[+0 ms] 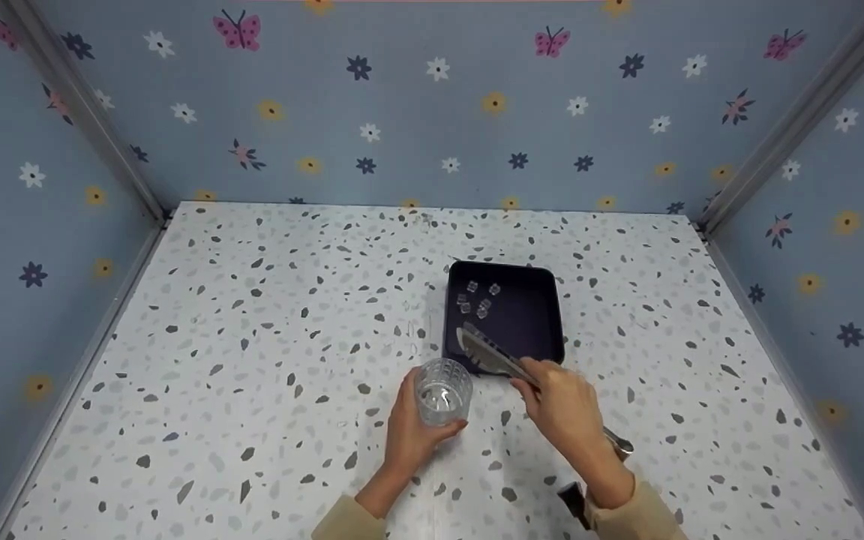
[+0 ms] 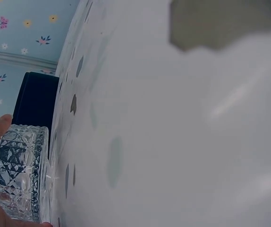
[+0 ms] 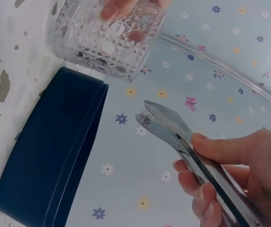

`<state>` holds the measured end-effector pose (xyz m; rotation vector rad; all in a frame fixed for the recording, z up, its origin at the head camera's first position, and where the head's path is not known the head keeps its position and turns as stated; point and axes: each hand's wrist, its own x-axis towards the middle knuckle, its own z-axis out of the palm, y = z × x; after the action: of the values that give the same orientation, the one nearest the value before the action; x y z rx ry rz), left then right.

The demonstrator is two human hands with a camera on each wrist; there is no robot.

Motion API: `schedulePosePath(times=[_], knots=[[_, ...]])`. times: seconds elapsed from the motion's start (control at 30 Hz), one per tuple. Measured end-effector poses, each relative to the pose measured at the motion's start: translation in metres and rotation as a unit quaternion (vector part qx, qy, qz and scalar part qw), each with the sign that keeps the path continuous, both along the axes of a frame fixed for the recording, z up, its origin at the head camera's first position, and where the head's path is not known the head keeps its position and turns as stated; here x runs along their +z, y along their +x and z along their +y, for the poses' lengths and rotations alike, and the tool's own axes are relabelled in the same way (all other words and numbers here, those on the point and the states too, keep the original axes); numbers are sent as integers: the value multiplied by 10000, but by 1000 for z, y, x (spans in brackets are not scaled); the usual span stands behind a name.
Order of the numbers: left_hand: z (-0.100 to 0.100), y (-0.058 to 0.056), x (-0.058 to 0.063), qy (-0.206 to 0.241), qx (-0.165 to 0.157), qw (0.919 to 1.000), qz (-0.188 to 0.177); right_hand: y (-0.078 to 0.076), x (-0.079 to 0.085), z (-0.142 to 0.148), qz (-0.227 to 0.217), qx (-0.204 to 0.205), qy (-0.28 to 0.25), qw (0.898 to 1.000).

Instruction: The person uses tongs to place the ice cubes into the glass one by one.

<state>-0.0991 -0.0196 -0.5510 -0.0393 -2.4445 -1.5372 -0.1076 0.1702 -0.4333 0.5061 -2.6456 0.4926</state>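
My left hand [image 1: 411, 435] holds a clear cut-glass tumbler [image 1: 443, 394] upright on the table, fingers and thumb around its sides. In the left wrist view the patterned side of the glass [image 2: 20, 170] shows between the fingers. My right hand [image 1: 567, 409] grips metal tongs [image 1: 503, 361], their tips above the near left corner of a dark square tray [image 1: 526, 319]. The tong arms [image 3: 192, 156] are squeezed nearly together in the right wrist view; whether a cube sits between the tips I cannot tell. Several clear cubes [image 1: 483, 307] lie in the tray's left part.
The white speckled table [image 1: 267, 360] spreads around the tray. Blue flowered panels [image 1: 432, 105] stand at the back and both sides, with grey rails [image 1: 94, 112] at the corners. A black strap piece [image 1: 574, 501] hangs by the right sleeve.
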Motion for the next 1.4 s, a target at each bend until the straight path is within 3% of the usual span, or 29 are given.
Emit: schedulePosePath(times=[0.4, 0.7, 1.03, 1.4], knots=[[1, 2, 0, 99, -58, 9999, 23, 12, 1, -7, -48, 111, 115, 9999], [0, 1, -3, -105, 25, 9998, 139, 16, 1, -10, -114, 196, 246, 9994], [0, 1, -4, 65, 4, 9999, 83, 16, 0, -10, -82, 323, 149, 9993], [0, 0, -3, 19, -1, 9999, 112, 12, 1, -7, 92, 79, 142, 9998]])
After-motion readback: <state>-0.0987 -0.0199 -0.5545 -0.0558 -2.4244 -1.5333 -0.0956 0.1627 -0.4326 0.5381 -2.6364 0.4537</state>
